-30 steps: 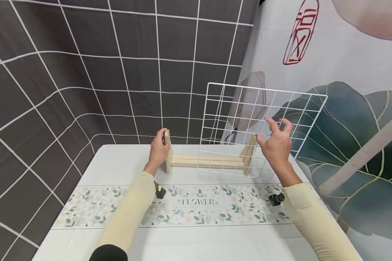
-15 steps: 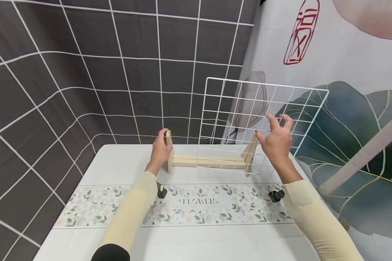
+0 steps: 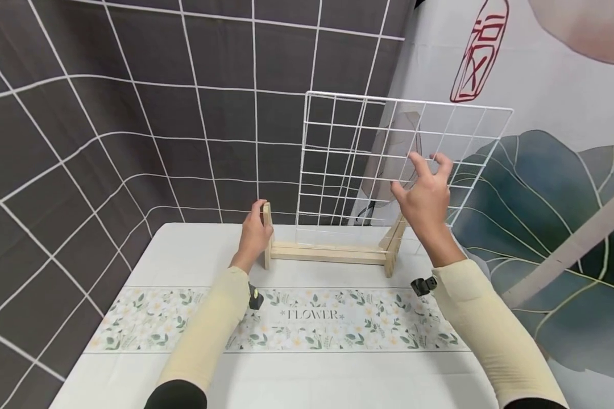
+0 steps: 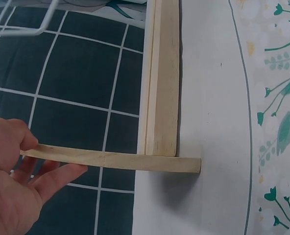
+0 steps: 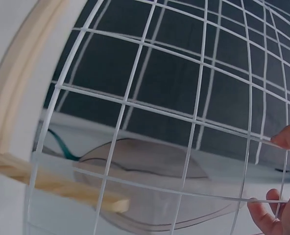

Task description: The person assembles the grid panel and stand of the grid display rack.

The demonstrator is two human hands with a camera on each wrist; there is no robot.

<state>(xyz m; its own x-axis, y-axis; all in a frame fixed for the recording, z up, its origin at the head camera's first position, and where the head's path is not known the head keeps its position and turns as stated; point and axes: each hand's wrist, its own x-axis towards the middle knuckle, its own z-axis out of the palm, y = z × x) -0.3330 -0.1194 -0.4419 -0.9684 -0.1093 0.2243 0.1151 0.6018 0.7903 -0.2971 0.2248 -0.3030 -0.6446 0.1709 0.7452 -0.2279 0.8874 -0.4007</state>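
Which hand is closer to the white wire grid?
Right: the right hand grips the wire grid; the left hand is apart from it, holding the wooden stand's left end.

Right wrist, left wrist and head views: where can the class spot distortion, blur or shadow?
Right wrist: the mesh looks bowed, the stand blurred; left wrist: a soft shadow falls beside the stand; head: faint shadows darken the table beside the sleeves.
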